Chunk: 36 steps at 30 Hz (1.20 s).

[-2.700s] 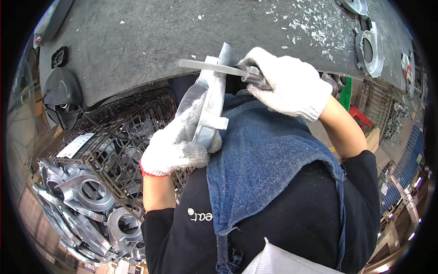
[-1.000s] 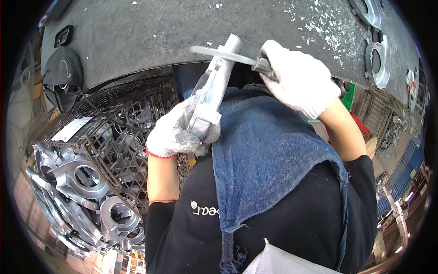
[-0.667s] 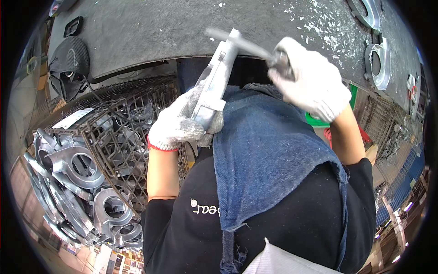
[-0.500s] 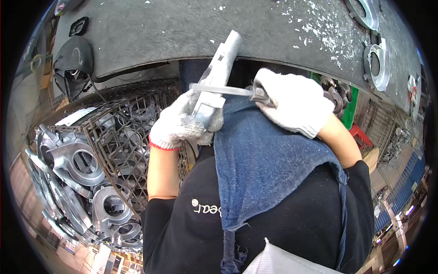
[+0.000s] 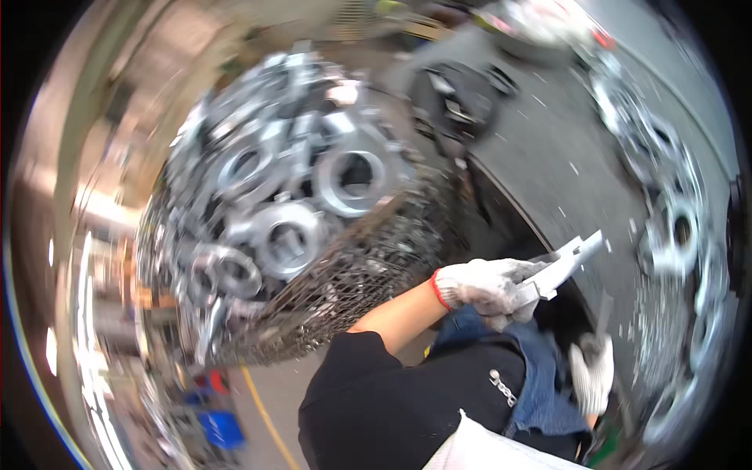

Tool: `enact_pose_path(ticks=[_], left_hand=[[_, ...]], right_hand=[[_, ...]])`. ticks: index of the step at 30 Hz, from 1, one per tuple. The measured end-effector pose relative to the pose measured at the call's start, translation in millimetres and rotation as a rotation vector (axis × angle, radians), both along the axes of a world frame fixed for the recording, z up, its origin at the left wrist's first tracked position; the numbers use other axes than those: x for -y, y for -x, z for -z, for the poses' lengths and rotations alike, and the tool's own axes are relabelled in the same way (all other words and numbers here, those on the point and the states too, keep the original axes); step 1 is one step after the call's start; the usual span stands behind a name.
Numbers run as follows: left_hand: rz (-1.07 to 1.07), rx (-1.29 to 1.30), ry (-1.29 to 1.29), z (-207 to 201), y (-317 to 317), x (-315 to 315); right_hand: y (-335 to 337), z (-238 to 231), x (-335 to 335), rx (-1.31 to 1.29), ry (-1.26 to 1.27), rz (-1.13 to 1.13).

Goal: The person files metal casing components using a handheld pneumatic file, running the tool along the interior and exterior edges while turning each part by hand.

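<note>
Head cam, blurry: my gloved left hand [image 5: 487,287] has its fingers wrapped around a grey metal casting [image 5: 560,270] beside the grey workbench [image 5: 548,168]. Right hand [image 5: 593,374] hangs lower, fingers too smeared to tell. Wire basket [image 5: 345,290] of ring castings [image 5: 290,196] sits left.

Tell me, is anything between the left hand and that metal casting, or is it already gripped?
Nothing visible stands between them: the gloved left hand is closed around the lower end of the grey metal casting, which sticks out up and to the right over the dark workbench. The right hand hangs lower, apart from it.
</note>
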<state>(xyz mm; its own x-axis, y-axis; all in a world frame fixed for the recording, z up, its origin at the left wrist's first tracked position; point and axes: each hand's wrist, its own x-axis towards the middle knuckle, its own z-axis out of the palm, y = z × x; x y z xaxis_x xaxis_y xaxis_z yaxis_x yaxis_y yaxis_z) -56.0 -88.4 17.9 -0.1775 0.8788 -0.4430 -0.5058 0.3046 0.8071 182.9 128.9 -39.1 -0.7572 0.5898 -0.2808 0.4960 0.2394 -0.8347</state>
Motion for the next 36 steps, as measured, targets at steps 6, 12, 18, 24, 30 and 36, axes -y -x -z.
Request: enact_pose_path(ticks=[6,12,18,24,30,36], left_hand=[[-1.043,-1.371,0.009,-145,23,156],[-0.923,-2.071,1.501,-300,117,352],[-0.736,-1.782,1.691,-320,215,384],[-0.314,-1.738,-0.131,-243,184,27],[0.498,-1.777,-0.161,-57,26,-287],[0.478,-1.966,-0.043,31,-74,-390]], right_hand=[[-30,22,-27,-0.221,0.520,0.367],[-62,84,-38,-0.375,0.638,0.446],[-93,107,-50,-0.776,1.089,0.318],[-125,66,-5,-0.872,0.866,0.927],[-135,63,37,-1.015,0.963,1.158],[-163,56,55,-0.914,0.862,1.298]])
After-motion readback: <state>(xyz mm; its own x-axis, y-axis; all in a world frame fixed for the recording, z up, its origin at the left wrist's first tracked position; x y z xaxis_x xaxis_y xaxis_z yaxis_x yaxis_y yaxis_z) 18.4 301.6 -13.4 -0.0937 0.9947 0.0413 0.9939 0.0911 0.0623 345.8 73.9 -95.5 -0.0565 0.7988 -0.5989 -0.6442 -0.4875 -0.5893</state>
